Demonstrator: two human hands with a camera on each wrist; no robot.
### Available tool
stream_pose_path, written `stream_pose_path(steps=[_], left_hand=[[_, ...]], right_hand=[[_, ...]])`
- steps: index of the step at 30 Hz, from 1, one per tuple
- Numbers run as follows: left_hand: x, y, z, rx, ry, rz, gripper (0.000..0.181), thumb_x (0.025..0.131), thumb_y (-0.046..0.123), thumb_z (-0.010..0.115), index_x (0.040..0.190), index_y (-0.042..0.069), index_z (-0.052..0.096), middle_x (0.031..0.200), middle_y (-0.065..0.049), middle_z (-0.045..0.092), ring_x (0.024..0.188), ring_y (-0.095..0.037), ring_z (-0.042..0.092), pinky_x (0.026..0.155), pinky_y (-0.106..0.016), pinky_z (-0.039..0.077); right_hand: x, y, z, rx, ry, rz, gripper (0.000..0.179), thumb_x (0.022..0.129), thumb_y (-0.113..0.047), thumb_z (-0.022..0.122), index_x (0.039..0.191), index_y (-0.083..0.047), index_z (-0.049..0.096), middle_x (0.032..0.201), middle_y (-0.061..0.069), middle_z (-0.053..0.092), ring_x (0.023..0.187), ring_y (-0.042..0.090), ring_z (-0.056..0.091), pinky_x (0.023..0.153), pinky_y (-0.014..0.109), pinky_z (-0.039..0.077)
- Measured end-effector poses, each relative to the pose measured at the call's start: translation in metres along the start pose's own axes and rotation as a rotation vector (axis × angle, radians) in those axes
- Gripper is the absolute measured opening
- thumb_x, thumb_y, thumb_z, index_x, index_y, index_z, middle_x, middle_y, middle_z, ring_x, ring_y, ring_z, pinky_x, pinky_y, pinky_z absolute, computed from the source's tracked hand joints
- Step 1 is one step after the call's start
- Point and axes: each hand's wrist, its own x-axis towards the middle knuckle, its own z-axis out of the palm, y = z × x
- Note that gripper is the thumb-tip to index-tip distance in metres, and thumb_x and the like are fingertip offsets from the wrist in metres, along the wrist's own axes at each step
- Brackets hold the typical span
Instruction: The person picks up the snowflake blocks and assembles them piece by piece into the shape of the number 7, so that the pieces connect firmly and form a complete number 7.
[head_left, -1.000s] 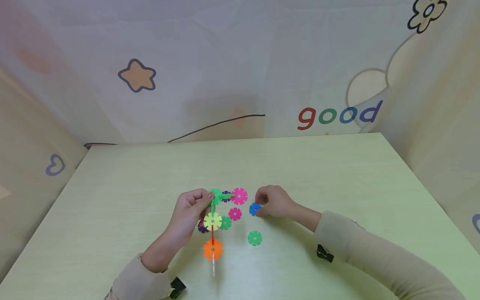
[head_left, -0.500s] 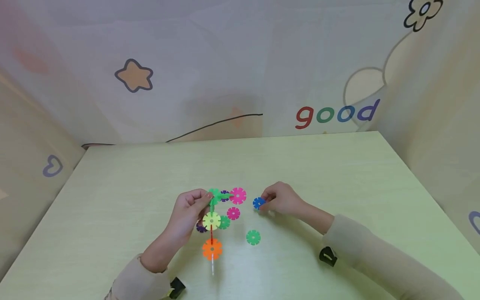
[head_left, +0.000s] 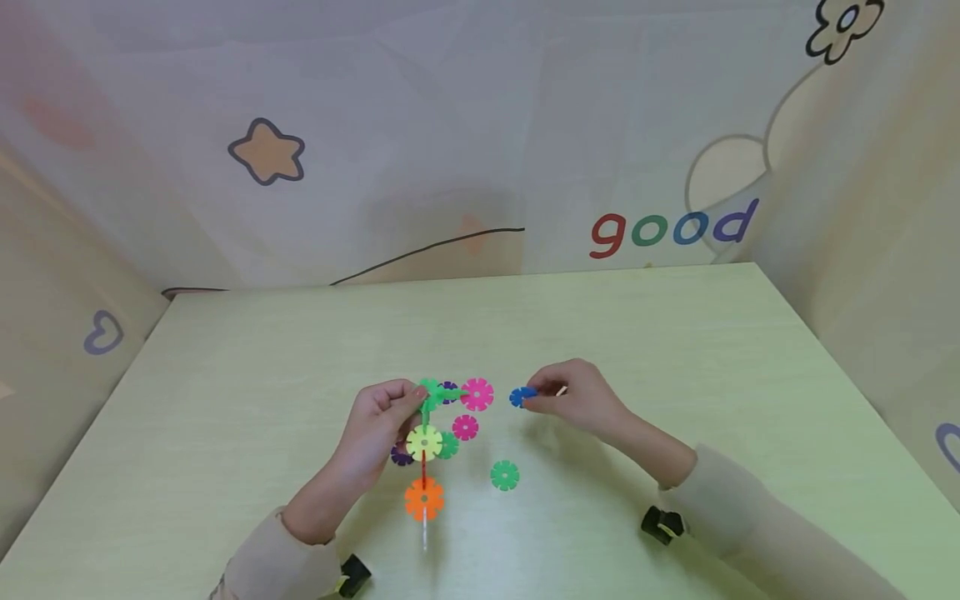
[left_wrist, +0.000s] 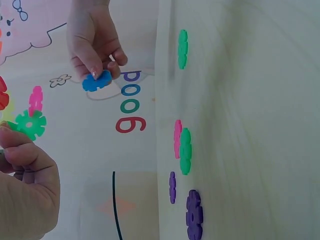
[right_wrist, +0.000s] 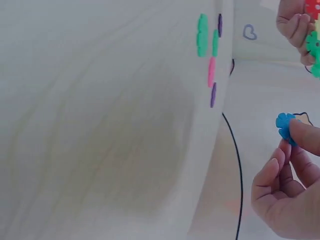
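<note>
My left hand point(head_left: 382, 425) pinches a green snowflake disc point(head_left: 431, 393) in a joined chain of notched plastic discs. Below the green one hang a yellow disc point(head_left: 424, 442), a red disc seen edge-on, an orange disc point(head_left: 424, 498) and a pale disc edge-on. Out to the right, a pink disc point(head_left: 477, 394) forms the chain's other end. Thumb and fingers of my right hand point(head_left: 581, 396) pinch a blue snowflake disc point(left_wrist: 97, 81), held up above the table in both wrist views. A small gap separates the blue disc from the pink end.
Loose discs lie on the table point(head_left: 637, 333) under the chain: a green disc point(head_left: 505, 476), a second green disc point(head_left: 448, 445), a small pink disc point(head_left: 465, 427) and two purple discs, one point(left_wrist: 194, 215) nearer the left wrist camera. A printed curtain point(head_left: 420, 125) stands behind the table.
My right hand has raised the blue disc and moved slightly right and away, its wrist turning a little. The left hand and the chain have stayed almost still.
</note>
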Motion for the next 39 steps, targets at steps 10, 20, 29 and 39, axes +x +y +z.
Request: stream_pose_path(steps=[10,20,29,39], left_hand=[[0.001,-0.002,0.0,-0.006,-0.013,-0.001,0.022,0.093,0.008,0.049,0.073,-0.002,0.051,0.055,-0.003,0.046,0.047,-0.013,0.036,0.042,-0.021,0.031],[0.002,-0.003,0.005,-0.015,0.012,-0.026,0.022,0.093,0.008,0.051,0.073,-0.001,0.051,0.053,-0.001,0.046,0.044,-0.013,0.036,0.04,-0.02,0.033],[0.003,-0.006,0.007,-0.013,0.007,-0.02,0.022,0.092,0.009,0.051,0.073,-0.002,0.052,0.053,-0.003,0.045,0.044,-0.013,0.036,0.04,-0.02,0.035],[0.002,-0.007,0.01,-0.006,0.013,0.002,0.024,0.092,0.007,0.05,0.07,-0.001,0.05,0.05,-0.002,0.043,0.043,-0.015,0.035,0.04,-0.02,0.031]], right_hand=[[-0.012,-0.011,-0.004,0.081,0.026,-0.089,0.009,0.083,-0.008,0.065,0.092,-0.005,0.064,0.08,0.01,0.066,0.069,0.026,0.064,0.063,0.027,0.052],[-0.019,-0.021,0.004,-0.061,0.144,-0.329,0.007,0.078,-0.004,0.07,0.085,-0.004,0.068,0.073,-0.002,0.066,0.061,0.006,0.059,0.059,0.024,0.051],[-0.018,-0.024,0.007,-0.109,0.179,-0.429,0.006,0.076,-0.003,0.071,0.082,-0.002,0.07,0.073,0.0,0.067,0.062,0.007,0.06,0.059,0.021,0.051],[-0.017,-0.023,0.012,-0.111,0.263,-0.549,0.008,0.07,0.002,0.074,0.076,-0.001,0.07,0.069,0.002,0.066,0.057,0.006,0.06,0.054,0.019,0.049]])
